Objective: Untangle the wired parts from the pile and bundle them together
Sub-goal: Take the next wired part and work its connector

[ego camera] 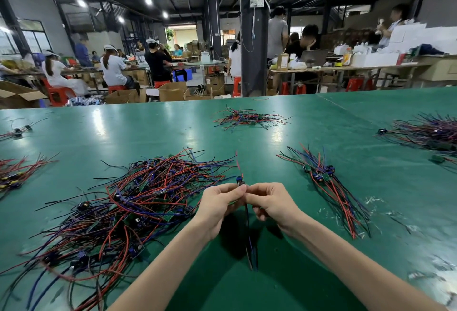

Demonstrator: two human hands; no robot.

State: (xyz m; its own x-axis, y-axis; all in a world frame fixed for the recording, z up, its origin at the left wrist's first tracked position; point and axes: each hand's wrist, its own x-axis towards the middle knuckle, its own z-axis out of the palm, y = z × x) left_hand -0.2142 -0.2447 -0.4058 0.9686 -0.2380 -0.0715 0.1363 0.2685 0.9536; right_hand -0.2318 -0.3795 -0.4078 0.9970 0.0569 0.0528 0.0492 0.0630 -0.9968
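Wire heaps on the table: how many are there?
6: large pile near left, neat bundle near right, heaps far centre, far right, left edge, far left. Others possibly offscreen.

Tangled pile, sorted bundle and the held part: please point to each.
tangled pile (128,201): head view, middle of the heap.
sorted bundle (321,174): head view, on its small boards.
held part (239,180): head view, blue piece at its top end.
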